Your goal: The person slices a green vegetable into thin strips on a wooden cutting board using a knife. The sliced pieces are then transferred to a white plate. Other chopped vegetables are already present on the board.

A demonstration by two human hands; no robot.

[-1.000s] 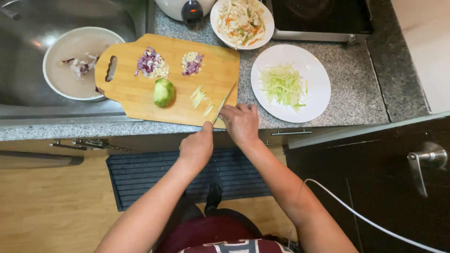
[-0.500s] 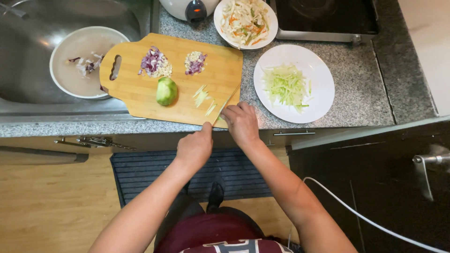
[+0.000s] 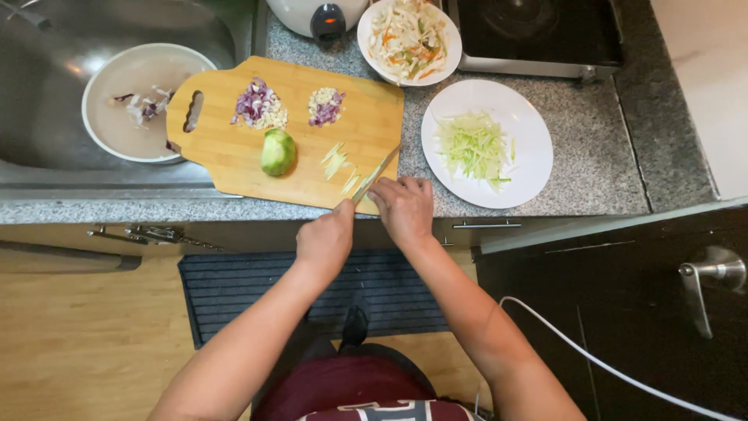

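Note:
My left hand [image 3: 326, 238] is closed in a fist at the counter's front edge, gripping the handle of a knife [image 3: 375, 175]. The blade points up and to the right over the near right corner of a wooden cutting board [image 3: 234, 168]. My right hand [image 3: 405, 209] lies just right of the blade with curled fingers, touching the board's corner. A green peeled vegetable piece [image 3: 277, 151] and a few pale strips [image 3: 336, 162] lie on the board. Two small heaps of chopped purple onion and garlic [image 3: 259, 109] [image 3: 326, 105] sit further back.
A white plate of shredded green strips [image 3: 477, 145] stands right of the board. A bowl of mixed shredded vegetables [image 3: 408, 37] is behind it. A white plate with scraps [image 3: 140, 101] sits in the steel sink [image 3: 47, 93]. A black stove [image 3: 538, 31] is at the back right.
The view has shifted slightly. Both hands and the knife stay at the board's near right corner with hardly any movement.

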